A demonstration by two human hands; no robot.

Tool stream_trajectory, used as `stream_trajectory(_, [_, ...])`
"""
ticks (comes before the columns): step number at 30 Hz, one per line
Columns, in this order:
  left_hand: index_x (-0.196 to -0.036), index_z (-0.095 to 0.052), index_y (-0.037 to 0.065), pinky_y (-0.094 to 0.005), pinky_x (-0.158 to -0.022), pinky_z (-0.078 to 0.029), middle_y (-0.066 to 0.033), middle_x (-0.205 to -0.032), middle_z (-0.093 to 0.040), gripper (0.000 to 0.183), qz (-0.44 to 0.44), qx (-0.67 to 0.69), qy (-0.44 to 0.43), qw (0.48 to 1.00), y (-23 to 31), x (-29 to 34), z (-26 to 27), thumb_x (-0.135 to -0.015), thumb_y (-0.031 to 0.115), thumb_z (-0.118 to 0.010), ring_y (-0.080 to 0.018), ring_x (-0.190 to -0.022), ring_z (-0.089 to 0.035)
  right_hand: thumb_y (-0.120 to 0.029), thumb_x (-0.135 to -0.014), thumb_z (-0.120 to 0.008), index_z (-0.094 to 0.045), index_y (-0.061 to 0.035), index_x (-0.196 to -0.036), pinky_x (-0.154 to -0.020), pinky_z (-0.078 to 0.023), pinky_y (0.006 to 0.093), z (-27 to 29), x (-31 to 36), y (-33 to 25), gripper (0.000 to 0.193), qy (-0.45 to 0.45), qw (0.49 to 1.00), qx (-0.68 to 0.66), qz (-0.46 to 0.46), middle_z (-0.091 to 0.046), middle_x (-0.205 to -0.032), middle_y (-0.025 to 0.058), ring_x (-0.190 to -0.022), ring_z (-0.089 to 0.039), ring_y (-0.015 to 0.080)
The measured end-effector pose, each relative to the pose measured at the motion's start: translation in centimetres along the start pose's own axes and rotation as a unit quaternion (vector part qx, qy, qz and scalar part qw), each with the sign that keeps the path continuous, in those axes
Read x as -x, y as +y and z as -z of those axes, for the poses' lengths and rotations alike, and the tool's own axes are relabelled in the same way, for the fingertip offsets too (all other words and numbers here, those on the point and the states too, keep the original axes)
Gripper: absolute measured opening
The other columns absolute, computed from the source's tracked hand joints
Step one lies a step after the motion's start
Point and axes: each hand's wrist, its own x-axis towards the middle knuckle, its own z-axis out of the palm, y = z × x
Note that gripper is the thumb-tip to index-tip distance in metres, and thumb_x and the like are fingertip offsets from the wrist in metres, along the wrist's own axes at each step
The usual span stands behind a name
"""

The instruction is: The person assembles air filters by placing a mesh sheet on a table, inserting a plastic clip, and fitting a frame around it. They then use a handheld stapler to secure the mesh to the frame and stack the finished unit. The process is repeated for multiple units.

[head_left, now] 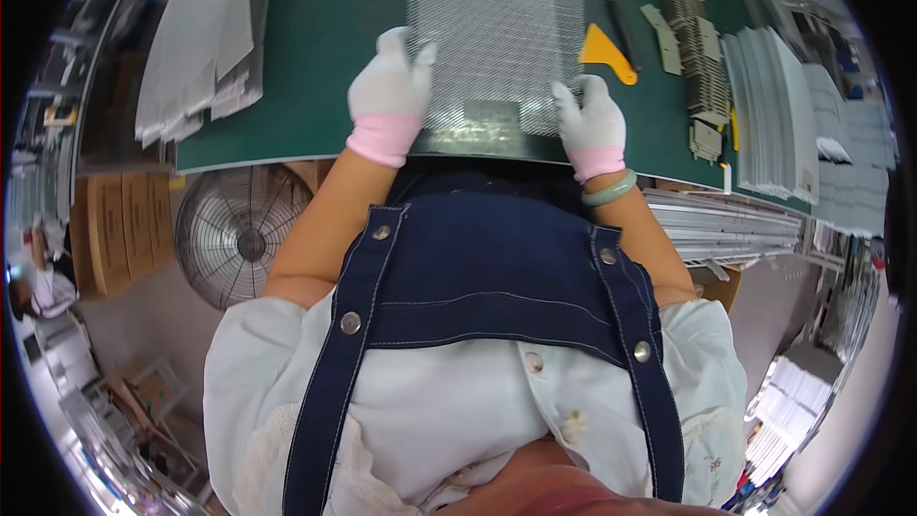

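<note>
A clear, silvery sheet with a fine mesh-like pattern [497, 48], perhaps a bubble-wrap bag, lies lengthwise in front of me. A paler rectangle shows through it, and a shiny patch [492, 119] sits near its close end. My left hand [390, 86], in a white glove with a pink cuff, grips the sheet's left edge, thumb on top. At the right edge, my right hand [590, 119], gloved the same way, holds the near corner between thumb and fingers. The fingers under the sheet are hidden. A yellow scraper [608, 53] rests just beyond my right hand.
The green-topped table [315, 67] carries stacked translucent sheets [205, 38] at left. To the right are a dark-handled tool [616, 14], a row of grey-beige plates [693, 57] and standing pale panels [774, 105]. A floor fan [250, 241] and cardboard boxes [124, 234] stand below left.
</note>
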Motion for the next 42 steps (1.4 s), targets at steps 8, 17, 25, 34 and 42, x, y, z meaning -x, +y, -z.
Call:
stream_trajectory(8, [-0.117, -0.053, 0.001, -0.0460, -0.070, -0.054, -0.0211, -0.087, -0.069, 0.048, 0.024, -0.057, -0.052, 0.997, -1.2, -0.3, -2.1, -0.094, 0.043, -0.057, -0.0391, -0.081, -0.068, -0.050, -0.094, -0.054, -0.054, -0.0022, -0.109, -0.072, -0.051, 0.0491, -2.1, -1.4, 0.7, 0.050, -0.075, 0.994, 0.077, -0.030, -0.068, -0.083, 0.0226, -0.081, -0.066, 0.0420])
stream_trajectory(17, [-0.114, -0.052, -0.001, -0.0465, -0.072, -0.056, -0.0221, -0.087, -0.069, 0.047, 0.078, -0.141, -0.136, 0.978, -1.0, -0.8, -3.3, -0.094, 0.042, -0.057, -0.0395, -0.081, -0.069, -0.051, -0.094, -0.052, -0.053, -0.0014, -0.115, -0.079, -0.051, 0.0490, -2.1, -2.8, -0.7, 0.054, -0.183, 0.968, 0.124, -0.121, -0.068, -0.093, 0.0254, -0.091, -0.065, 0.0423])
stream_trajectory(25, [-0.112, -0.051, -0.001, -0.0468, -0.067, -0.056, -0.0211, -0.081, -0.069, 0.047, 0.065, -0.140, -0.138, 0.978, -0.9, -1.3, -3.2, -0.095, 0.042, -0.056, -0.0396, -0.076, -0.069, -0.051, -0.095, -0.049, -0.051, -0.0016, -0.105, -0.072, -0.053, 0.0495, -2.7, -2.4, 0.4, 0.050, -0.138, 0.978, 0.135, -0.074, -0.068, -0.081, 0.0223, -0.079, -0.067, 0.0410])
stream_trajectory(34, [-0.106, -0.051, -0.002, -0.0477, -0.067, -0.055, -0.0207, -0.078, -0.069, 0.047, 0.074, -0.146, -0.154, 0.974, -0.9, -1.7, -3.4, -0.095, 0.045, -0.055, -0.0392, -0.076, -0.069, -0.050, -0.096, -0.049, -0.051, -0.0013, -0.107, -0.072, -0.052, 0.0504, -2.5, -2.5, 0.2, 0.050, -0.140, 0.978, 0.128, -0.092, -0.068, -0.084, 0.0240, -0.081, -0.067, 0.0427])
stream_trajectory(42, [-0.104, -0.051, -0.001, -0.0495, -0.070, -0.054, -0.0205, -0.081, -0.070, 0.047, 0.098, -0.162, -0.183, 0.965, -0.3, -2.2, -3.2, -0.095, 0.045, -0.054, -0.0391, -0.079, -0.070, -0.051, -0.096, -0.049, -0.053, -0.0006, -0.108, -0.079, -0.053, 0.0491, -2.5, -3.5, -0.4, 0.052, -0.197, 0.960, 0.156, -0.123, -0.069, -0.091, 0.0240, -0.089, -0.067, 0.0409])
